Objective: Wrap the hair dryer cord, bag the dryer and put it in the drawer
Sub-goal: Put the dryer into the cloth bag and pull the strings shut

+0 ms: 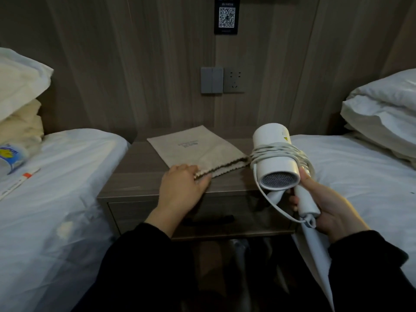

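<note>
A white hair dryer (275, 167) hangs in the air at the right edge of the nightstand, rear grille facing me. Its grey cord (276, 152) is wound several times around the barrel, with one loop trailing down past the handle. My right hand (324, 210) grips the handle from below. A flat beige cloth bag (195, 149) lies on the nightstand top (135, 170), its open mouth toward me. My left hand (182, 183) pinches the near corner of the bag's mouth. The drawer (135, 215) in the nightstand front is closed, its dark handle partly hidden by my left arm.
Two beds with white sheets flank the nightstand, left bed (56, 199) and right bed (360, 176), each with pillows at the head. A plastic bottle (11, 156) and a pen (20, 181) lie on the left bed. A wall switch and socket (222, 79) sit above the nightstand.
</note>
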Action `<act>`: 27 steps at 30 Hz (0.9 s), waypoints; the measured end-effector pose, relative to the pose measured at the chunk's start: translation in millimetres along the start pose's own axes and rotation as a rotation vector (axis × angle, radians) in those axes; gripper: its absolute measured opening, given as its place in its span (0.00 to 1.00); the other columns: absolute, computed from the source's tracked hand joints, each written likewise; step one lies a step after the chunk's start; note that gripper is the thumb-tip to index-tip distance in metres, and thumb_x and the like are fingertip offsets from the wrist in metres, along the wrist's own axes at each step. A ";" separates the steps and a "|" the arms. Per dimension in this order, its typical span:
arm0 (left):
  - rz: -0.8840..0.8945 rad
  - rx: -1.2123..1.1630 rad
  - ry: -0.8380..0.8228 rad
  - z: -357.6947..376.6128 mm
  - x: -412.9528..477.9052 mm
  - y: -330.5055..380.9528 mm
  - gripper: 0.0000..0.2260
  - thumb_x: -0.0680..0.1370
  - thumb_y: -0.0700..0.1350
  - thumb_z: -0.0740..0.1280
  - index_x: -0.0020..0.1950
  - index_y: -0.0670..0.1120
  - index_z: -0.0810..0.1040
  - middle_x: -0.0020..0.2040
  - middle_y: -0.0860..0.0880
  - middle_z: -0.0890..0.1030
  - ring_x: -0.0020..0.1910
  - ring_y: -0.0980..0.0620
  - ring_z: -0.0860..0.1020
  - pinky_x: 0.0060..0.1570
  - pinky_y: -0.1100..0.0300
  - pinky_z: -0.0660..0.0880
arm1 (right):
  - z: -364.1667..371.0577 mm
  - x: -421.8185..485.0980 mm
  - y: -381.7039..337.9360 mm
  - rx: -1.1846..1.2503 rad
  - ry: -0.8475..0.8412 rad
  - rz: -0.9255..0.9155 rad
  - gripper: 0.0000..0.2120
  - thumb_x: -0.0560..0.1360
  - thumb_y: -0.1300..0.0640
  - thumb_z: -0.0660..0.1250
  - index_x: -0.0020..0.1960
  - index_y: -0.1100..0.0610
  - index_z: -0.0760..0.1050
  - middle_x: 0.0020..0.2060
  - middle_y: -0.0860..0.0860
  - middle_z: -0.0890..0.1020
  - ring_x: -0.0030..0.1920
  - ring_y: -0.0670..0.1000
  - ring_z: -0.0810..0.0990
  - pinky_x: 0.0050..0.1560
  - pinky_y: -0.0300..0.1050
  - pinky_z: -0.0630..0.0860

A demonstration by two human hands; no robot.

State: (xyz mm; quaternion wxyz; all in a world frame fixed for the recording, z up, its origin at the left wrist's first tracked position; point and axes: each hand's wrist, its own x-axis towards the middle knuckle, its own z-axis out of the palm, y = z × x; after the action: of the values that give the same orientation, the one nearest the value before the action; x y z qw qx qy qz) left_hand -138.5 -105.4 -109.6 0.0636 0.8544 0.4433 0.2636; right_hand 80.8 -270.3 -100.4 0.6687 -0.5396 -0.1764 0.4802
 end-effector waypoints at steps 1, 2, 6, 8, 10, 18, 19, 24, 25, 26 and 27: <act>-0.013 0.009 0.007 2.0 -4.3 2.9 0.19 0.76 0.59 0.61 0.53 0.45 0.79 0.52 0.45 0.80 0.54 0.44 0.75 0.52 0.52 0.73 | 1.8 0.4 1.6 -0.005 -0.002 0.004 0.20 0.63 0.41 0.66 0.40 0.59 0.71 0.26 0.52 0.72 0.19 0.47 0.70 0.20 0.36 0.69; -0.017 0.039 0.015 3.4 -7.9 4.6 0.16 0.76 0.57 0.62 0.51 0.44 0.78 0.50 0.45 0.79 0.53 0.44 0.75 0.48 0.54 0.72 | 3.3 0.9 3.0 -0.007 -0.008 0.007 0.20 0.62 0.42 0.66 0.40 0.59 0.72 0.26 0.52 0.72 0.19 0.47 0.70 0.20 0.36 0.69; 0.003 0.107 0.077 0.0 -10.1 1.9 0.11 0.77 0.53 0.63 0.42 0.46 0.76 0.43 0.47 0.77 0.47 0.46 0.75 0.39 0.58 0.66 | 8.4 -0.5 6.3 -0.052 -0.085 0.005 0.18 0.64 0.43 0.66 0.42 0.58 0.73 0.23 0.52 0.73 0.19 0.48 0.70 0.20 0.37 0.69; -0.056 0.029 0.018 -7.9 -7.5 1.6 0.12 0.76 0.53 0.63 0.36 0.48 0.74 0.37 0.48 0.77 0.42 0.46 0.77 0.37 0.57 0.68 | 12.2 -2.1 8.0 -0.068 -0.141 0.012 0.16 0.66 0.45 0.64 0.42 0.59 0.73 0.22 0.53 0.72 0.19 0.48 0.69 0.18 0.39 0.69; -0.133 -0.130 -0.058 -19.1 -4.8 1.9 0.13 0.76 0.51 0.65 0.33 0.47 0.75 0.33 0.49 0.78 0.37 0.47 0.78 0.36 0.57 0.73 | 19.0 -4.5 11.1 -0.045 -0.212 0.047 0.15 0.68 0.46 0.63 0.42 0.58 0.73 0.21 0.53 0.71 0.19 0.48 0.69 0.18 0.39 0.68; -0.110 -0.473 -0.150 -40.8 -11.7 -0.4 0.10 0.73 0.48 0.70 0.31 0.50 0.80 0.28 0.53 0.78 0.29 0.58 0.74 0.27 0.69 0.67 | 40.1 -12.4 18.1 0.146 -0.438 0.196 0.10 0.77 0.54 0.55 0.48 0.59 0.70 0.22 0.53 0.73 0.18 0.47 0.69 0.18 0.39 0.69; -0.122 -0.501 -0.102 -41.7 -11.9 0.5 0.09 0.74 0.48 0.69 0.34 0.50 0.81 0.29 0.53 0.78 0.29 0.59 0.74 0.27 0.70 0.66 | 41.7 -14.1 19.4 0.106 -0.479 0.220 0.08 0.73 0.55 0.63 0.48 0.60 0.70 0.22 0.53 0.74 0.18 0.48 0.70 0.18 0.38 0.69; -0.102 -0.640 -0.016 -46.9 -11.7 -3.4 0.10 0.75 0.43 0.67 0.35 0.48 0.81 0.25 0.55 0.78 0.22 0.61 0.73 0.24 0.69 0.68 | 46.4 -18.3 32.1 -0.129 -0.331 0.224 0.16 0.65 0.51 0.66 0.45 0.62 0.72 0.23 0.56 0.71 0.18 0.50 0.70 0.17 0.37 0.69; -0.105 -0.661 -0.018 -48.0 -11.6 -5.8 0.10 0.76 0.43 0.67 0.34 0.49 0.81 0.24 0.55 0.77 0.21 0.60 0.72 0.23 0.66 0.69 | 47.0 -18.0 34.6 -0.160 -0.300 0.204 0.16 0.65 0.50 0.65 0.44 0.63 0.73 0.23 0.56 0.71 0.18 0.50 0.70 0.18 0.37 0.69; -0.105 -0.680 -0.024 -49.2 -11.7 -7.2 0.09 0.76 0.44 0.67 0.35 0.50 0.81 0.25 0.55 0.78 0.21 0.59 0.73 0.23 0.64 0.70 | 46.6 -17.5 36.6 -0.190 -0.275 0.186 0.17 0.65 0.49 0.66 0.43 0.64 0.73 0.23 0.55 0.71 0.18 0.50 0.71 0.18 0.37 0.69; -0.098 -0.686 -0.026 -50.6 -11.8 -7.6 0.08 0.76 0.45 0.67 0.37 0.50 0.81 0.27 0.55 0.79 0.23 0.59 0.73 0.25 0.63 0.71 | 45.6 -16.9 38.0 -0.219 -0.250 0.170 0.18 0.64 0.48 0.67 0.42 0.64 0.73 0.22 0.55 0.72 0.18 0.49 0.71 0.18 0.38 0.69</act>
State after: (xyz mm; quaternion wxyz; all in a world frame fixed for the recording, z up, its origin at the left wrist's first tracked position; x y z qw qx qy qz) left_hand -175.1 -116.5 -73.7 0.3654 0.7641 0.3686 0.3831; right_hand 21.2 -260.8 -113.2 0.5358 -0.5581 -0.2633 0.5763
